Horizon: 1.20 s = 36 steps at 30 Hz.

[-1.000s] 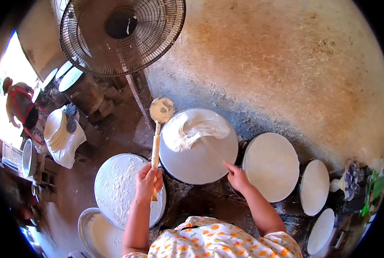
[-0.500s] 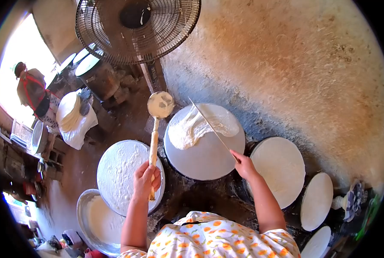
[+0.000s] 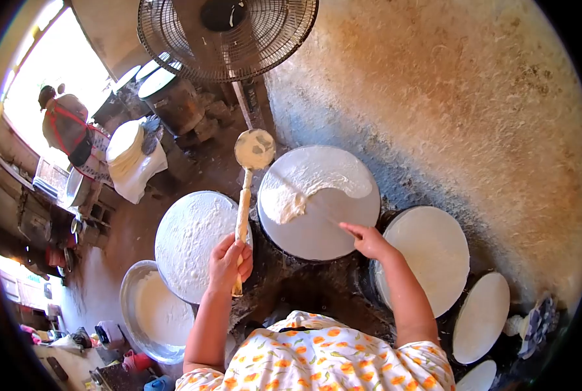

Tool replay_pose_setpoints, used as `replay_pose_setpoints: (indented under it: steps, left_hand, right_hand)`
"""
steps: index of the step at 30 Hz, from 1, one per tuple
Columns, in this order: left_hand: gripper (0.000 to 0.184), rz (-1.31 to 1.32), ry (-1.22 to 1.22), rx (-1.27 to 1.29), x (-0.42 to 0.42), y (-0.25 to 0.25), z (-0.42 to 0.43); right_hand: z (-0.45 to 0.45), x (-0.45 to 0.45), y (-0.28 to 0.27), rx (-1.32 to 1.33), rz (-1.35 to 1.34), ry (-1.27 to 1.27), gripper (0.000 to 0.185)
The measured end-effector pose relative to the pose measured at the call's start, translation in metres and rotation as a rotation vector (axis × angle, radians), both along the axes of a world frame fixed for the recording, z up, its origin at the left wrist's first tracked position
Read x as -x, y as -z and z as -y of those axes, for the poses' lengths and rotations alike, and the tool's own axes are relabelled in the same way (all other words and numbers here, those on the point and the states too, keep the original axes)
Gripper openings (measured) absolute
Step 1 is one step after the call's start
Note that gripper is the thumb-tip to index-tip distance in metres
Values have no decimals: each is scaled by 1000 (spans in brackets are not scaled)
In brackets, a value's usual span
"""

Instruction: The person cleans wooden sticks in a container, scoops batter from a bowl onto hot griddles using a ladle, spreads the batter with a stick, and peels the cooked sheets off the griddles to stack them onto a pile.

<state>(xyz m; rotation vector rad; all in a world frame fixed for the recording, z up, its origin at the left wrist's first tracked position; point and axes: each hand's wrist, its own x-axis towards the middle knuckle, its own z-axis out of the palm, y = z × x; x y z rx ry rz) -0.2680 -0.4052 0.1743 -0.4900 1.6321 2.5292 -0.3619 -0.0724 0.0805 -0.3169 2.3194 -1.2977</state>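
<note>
My left hand (image 3: 228, 262) is closed round the batter-smeared handle of a ladle (image 3: 255, 148). The ladle's round bowl, coated with pale batter, points away from me beside the middle griddle (image 3: 330, 231). My right hand (image 3: 369, 241) grips a long thin spreading blade (image 3: 323, 212), smeared by motion over that griddle. Wet white batter (image 3: 287, 202) lies in a curved band along the griddle's left and far side; the near part of the plate is bare grey. At the left, a second round griddle (image 3: 196, 244) carries a bumpy white layer of batter.
A metal basin of batter (image 3: 130, 296) stands at the lower left. Griddles to the right include one with a pale sheet (image 3: 424, 260) and a tilted disc (image 3: 481, 319). A fan (image 3: 229, 39) stands ahead. Another person (image 3: 72, 133) is near stacked flatbreads (image 3: 125, 143); a rough wall (image 3: 434, 98) is behind.
My right hand has swept the blade across the middle griddle, and the batter has spread into a smoother curve with a clump at the left. My view has shifted slightly; the ladle stays in my left hand.
</note>
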Motion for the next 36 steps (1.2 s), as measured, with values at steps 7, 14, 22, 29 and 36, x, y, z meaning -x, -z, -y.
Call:
replay_pose_setpoints:
  steps: [7, 14, 22, 29, 36]
  left_hand:
    - [16, 54, -35, 84, -28, -10, -3]
    - [21, 65, -48, -152, -45, -6, -5]
    - [41, -191, -61, -439, -76, -21, 5]
    - [35, -111, -1, -241, -74, -6, 15]
    - [33, -133, 103, -212, -79, -8, 57]
  right_hand:
    - [-60, -31, -12, -64, 146, -43, 56]
    - [-32, -19, 17, 43, -36, -63, 58]
    - [-54, -61, 44, 127, -320, 257, 56]
    - [-59, -146, 8, 35, -20, 129, 47]
    - [43, -215, 22, -23, -444, 346, 49]
